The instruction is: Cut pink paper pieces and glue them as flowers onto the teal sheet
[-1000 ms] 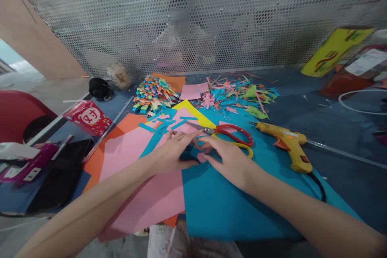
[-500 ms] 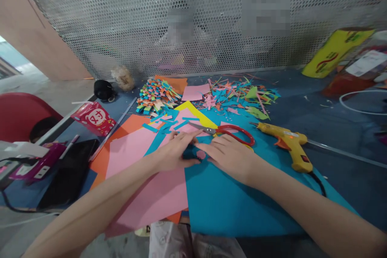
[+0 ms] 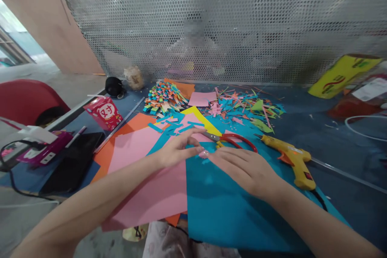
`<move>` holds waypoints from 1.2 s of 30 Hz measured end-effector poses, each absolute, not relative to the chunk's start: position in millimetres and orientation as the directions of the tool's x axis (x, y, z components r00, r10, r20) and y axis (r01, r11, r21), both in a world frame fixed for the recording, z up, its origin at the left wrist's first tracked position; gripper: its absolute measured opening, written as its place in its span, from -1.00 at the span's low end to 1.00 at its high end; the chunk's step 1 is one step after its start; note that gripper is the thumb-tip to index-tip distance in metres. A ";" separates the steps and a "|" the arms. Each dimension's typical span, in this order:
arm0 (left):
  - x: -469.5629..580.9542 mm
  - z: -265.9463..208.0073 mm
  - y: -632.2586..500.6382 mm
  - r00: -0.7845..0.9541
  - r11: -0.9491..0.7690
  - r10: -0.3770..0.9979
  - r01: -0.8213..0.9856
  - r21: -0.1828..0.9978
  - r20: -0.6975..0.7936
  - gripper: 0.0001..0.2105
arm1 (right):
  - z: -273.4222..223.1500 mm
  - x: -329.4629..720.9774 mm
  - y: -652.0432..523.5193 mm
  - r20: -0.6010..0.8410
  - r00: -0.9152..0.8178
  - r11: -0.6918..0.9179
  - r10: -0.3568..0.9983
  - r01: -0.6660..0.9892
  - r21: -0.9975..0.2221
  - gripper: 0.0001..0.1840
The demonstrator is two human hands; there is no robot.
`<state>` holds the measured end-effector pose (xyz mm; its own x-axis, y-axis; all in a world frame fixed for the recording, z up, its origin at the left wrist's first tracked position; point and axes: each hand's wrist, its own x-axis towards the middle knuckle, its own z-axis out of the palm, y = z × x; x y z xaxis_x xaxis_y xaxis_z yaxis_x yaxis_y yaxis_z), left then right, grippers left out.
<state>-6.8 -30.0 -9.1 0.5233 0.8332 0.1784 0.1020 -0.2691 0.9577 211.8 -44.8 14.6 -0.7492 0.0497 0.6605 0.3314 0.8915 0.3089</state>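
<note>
A small pink paper piece [image 3: 203,154] sits at the meeting fingertips of both hands, just above the blue sheet [image 3: 217,217]. My left hand [image 3: 180,148] curls in from the left, its thumb and fingers closed on the piece. From the right, my right hand [image 3: 246,167] is closed too, with its fingers pressed together and its tips on the piece; part of its grip is hidden. Right beyond the hands lie red-handled scissors [image 3: 238,140], partly covered by fingers. Pink paper [image 3: 163,193] spreads under my left forearm, and several blue strips [image 3: 193,124] lie ahead.
A yellow glue gun [image 3: 292,155] lies at right with its cord. At the back are a multicoloured paper-loop piece [image 3: 165,96] and a heap of paper scraps [image 3: 242,105]. A red drink carton [image 3: 104,113], black phone [image 3: 72,161] and purple box [image 3: 45,149] stand or lie left.
The pink piece has gone from between my spread hands to my meeting fingertips. My left thumb has risen to it. The whole view has shifted a little.
</note>
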 end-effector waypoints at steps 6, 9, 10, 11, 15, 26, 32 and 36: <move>-3.0 -8.0 -33.7 0.362 -0.272 0.907 0.107 0.956 0.217 -0.51 | 0.8 208.3 -42.7 0.684 -0.557 0.847 0.471 0.502 -0.175 -0.61; -0.8 -7.2 -36.8 0.304 -0.264 0.929 0.144 0.954 0.211 -0.54 | -4.4 203.4 -38.0 0.455 -0.396 0.603 0.797 0.532 -0.594 -0.60; 0.2 -6.9 -38.1 0.298 -0.241 0.936 0.155 0.958 0.188 -0.55 | -5.1 201.9 -37.0 0.384 -0.402 0.552 0.831 0.518 -0.653 -0.62; 1.2 -6.5 -39.3 0.292 -0.221 0.942 0.168 0.961 0.166 -0.55 | -5.5 200.7 -36.5 0.334 -0.426 0.527 0.841 0.503 -0.685 -0.67; 3.9 -5.1 -41.5 0.256 -0.255 0.948 0.248 0.935 0.191 -0.58 | -4.9 197.9 -39.7 0.278 -0.478 0.499 0.833 0.433 -0.751 -0.71; 2.9 -4.4 -40.8 0.339 -0.271 0.922 0.220 0.937 0.187 -0.63 | -10.8 191.3 -41.5 0.104 -0.443 0.267 0.891 0.324 -0.908 -0.83; 1.2 -8.8 -39.3 0.302 -0.274 0.929 0.167 0.947 0.216 -0.65 | -7.9 190.6 -43.1 0.025 -0.465 0.155 0.885 0.243 -0.957 -0.80; 1.3 -9.0 -40.8 0.336 -0.348 0.905 0.236 0.907 0.260 -0.66 | -8.3 189.7 -44.5 0.089 -0.415 0.241 0.905 0.331 -0.912 -0.67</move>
